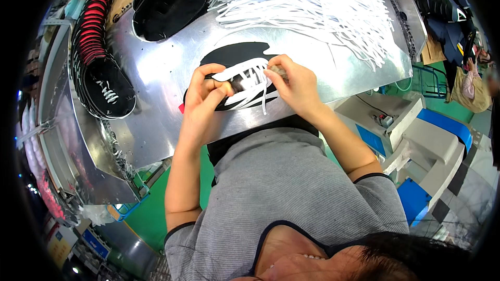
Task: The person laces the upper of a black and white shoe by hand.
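the left hand (pixel 203 93) is gripping the near-left part of a black shoe upper (pixel 237 53), its thumb and fingers curling closely around the edge with little gap showing. the right hand (pixel 298 84) is pinching a white shoelace (pixel 263 89), thumb and forefinger nearly meeting over the eyelet area (the exact contact is too small to confirm). the lace is crossing the upper in several strands, with one loose end hanging down toward the person. the upper itself is resting at the near edge of a metal worktable (pixel 156 86), directly in front of the person's grey ribbed top (pixel 291 177).

beyond it, a broad bundle of loose white laces (pixel 307 8) is spreading across the far side of the surface. a curved row of nested black-and-red uppers (pixel 92 41) is lining the left side, and a second stack (pixel 169 8) is lying at the far edge. in the room, a beige-and-blue machine (pixel 435 143) is standing to the right, and green flooring (pixel 143 224) is showing below the table.
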The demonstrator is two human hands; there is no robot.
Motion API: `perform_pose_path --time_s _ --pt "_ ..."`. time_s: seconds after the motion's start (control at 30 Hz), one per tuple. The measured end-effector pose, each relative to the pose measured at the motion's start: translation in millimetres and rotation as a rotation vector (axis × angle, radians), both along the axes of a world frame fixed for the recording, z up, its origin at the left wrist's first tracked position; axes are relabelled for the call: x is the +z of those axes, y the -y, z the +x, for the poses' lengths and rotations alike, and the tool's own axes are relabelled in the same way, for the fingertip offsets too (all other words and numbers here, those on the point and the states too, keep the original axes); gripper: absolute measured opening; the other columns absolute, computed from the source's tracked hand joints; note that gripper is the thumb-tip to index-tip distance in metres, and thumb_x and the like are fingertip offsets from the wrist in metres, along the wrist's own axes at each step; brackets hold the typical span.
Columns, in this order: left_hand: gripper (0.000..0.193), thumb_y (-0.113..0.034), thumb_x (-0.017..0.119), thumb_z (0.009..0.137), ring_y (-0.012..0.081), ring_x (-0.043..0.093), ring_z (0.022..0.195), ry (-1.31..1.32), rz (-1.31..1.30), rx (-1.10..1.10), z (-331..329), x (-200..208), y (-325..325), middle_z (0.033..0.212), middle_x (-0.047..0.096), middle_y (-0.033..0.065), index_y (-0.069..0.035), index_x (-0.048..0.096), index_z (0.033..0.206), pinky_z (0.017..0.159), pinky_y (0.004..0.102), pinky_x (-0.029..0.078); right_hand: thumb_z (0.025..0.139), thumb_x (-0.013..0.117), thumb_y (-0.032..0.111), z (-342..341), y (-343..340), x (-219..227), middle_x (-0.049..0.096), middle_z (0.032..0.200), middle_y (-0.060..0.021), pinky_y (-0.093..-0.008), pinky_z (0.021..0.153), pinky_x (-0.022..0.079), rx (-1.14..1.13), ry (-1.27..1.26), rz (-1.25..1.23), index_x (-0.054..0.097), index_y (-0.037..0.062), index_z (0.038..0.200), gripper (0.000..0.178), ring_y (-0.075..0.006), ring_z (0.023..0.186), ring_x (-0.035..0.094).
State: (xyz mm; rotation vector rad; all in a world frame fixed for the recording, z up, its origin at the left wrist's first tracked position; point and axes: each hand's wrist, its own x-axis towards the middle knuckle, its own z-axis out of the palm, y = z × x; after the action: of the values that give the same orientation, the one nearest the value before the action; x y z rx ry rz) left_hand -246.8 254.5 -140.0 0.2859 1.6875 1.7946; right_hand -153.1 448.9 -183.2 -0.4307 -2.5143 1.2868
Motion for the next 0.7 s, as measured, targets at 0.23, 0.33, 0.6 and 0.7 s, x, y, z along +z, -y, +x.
perform_pose_path --time_s 0.23,0.33,0.6,0.7 --pt "0.037 -0.008 0.074 0.081 0.0355 0.060 0.099 -1.078 -0.570 -0.110 38 9 -3 0.106 0.062 0.0165 0.000 0.058 0.113 0.084 0.0414 0.049 0.082 0.075 0.024 25 10 7 0.059 0.081 -0.0042 -0.0351 0.055 0.046 0.046 -0.028 0.162 0.062 0.0065 0.091 0.024 -0.0247 0.066 0.062" --pt "0.027 -0.005 0.074 0.080 0.0330 0.062 0.091 -1.030 -0.534 -0.058 36 -7 -21 0.096 0.064 0.0147 0.000 0.060 0.103 0.079 0.0392 0.049 0.080 0.076 0.023 17 16 4 0.058 0.081 -0.0033 -0.0352 0.055 0.046 -0.008 -0.004 0.137 0.063 0.0096 0.088 0.020 -0.0242 0.066 0.063" --pt "0.020 -0.007 0.068 0.084 0.0330 0.063 0.075 -1.074 -0.571 -0.062 31 -8 -29 0.088 0.064 0.0125 -0.005 0.061 0.103 0.067 0.0407 0.049 0.078 0.077 0.014 21 -9 27 0.061 0.093 -0.0070 -0.0318 0.062 0.051 -0.089 -0.185 -0.149 0.065 0.0085 0.091 0.019 -0.0225 0.071 0.065" --pt "0.021 -0.008 0.069 0.084 0.0331 0.064 0.074 -1.042 -0.558 -0.058 31 -10 -31 0.089 0.065 0.0126 -0.006 0.062 0.104 0.066 0.0405 0.050 0.077 0.078 0.017 15 -7 14 0.060 0.097 -0.0081 -0.0337 0.062 0.052 -0.065 -0.260 0.031 0.065 0.0083 0.091 0.021 -0.0240 0.071 0.065"
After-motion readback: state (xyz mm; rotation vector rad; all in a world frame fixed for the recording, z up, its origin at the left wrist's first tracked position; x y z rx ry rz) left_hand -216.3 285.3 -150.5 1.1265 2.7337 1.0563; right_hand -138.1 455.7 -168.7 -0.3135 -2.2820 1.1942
